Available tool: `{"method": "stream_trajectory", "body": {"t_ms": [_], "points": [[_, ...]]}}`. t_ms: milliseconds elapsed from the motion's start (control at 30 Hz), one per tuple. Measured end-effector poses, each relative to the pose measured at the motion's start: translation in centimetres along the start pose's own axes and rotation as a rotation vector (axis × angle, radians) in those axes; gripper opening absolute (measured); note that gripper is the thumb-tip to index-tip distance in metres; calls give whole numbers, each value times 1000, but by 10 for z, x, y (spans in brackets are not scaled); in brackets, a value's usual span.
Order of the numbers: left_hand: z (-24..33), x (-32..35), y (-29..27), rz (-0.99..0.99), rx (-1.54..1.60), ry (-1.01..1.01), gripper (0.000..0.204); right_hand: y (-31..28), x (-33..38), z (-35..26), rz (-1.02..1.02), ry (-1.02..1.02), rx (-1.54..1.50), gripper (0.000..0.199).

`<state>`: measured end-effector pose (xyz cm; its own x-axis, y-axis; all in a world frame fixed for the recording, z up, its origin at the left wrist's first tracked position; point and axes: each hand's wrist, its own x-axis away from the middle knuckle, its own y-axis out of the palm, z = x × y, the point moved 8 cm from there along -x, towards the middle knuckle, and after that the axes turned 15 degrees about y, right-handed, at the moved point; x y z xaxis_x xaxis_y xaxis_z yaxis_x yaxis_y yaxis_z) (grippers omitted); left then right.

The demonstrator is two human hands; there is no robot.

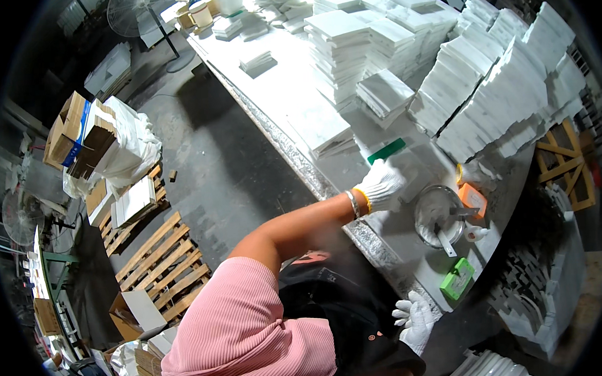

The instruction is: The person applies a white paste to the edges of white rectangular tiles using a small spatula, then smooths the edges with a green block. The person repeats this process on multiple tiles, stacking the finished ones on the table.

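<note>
My left hand [381, 185], in a white knit glove with a yellow cuff, reaches over the grey worktable [358, 243]. Its fingers are closed on a flat green scraper [386, 151], whose wide edge sticks out past the fingertips. Under and beside that hand lies a pale flat tile [419, 171], partly hidden. My right hand [417, 321], also gloved, is by the table's near edge with its fingers apart and nothing in them. Between the hands stands a round metal bowl [430, 212] of whitish paste, with a putty knife [445, 240] leaning in it.
Beside the bowl are an orange block-shaped thing [472, 201] and a bright green box [457, 279]. Tall stacks of white marble tiles [338, 50] crowd the far side. On the floor at left are a wooden pallet [162, 267], cardboard boxes [80, 135] and a standing fan [164, 35].
</note>
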<state>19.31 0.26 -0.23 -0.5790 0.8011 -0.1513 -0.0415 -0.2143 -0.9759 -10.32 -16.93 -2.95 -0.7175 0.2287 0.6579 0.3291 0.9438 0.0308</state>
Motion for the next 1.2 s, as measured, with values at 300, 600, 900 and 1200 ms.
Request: {"method": "stream_trajectory", "body": {"t_ms": [300,600,900,1200], "points": [[-13,-39,-4,42,-167,280,90,5,8,-17,36,-35,-9,40],[-31,-32,-23,46,52,173,64,7,12,-17,-5,-47,-17,37],[-44,0,-33,202,216,-59,99,4,14,-16,23,-31,-1,36],[45,36,-98,426,376,125,95,18,14,-33,-61,-53,-125,40]]}}
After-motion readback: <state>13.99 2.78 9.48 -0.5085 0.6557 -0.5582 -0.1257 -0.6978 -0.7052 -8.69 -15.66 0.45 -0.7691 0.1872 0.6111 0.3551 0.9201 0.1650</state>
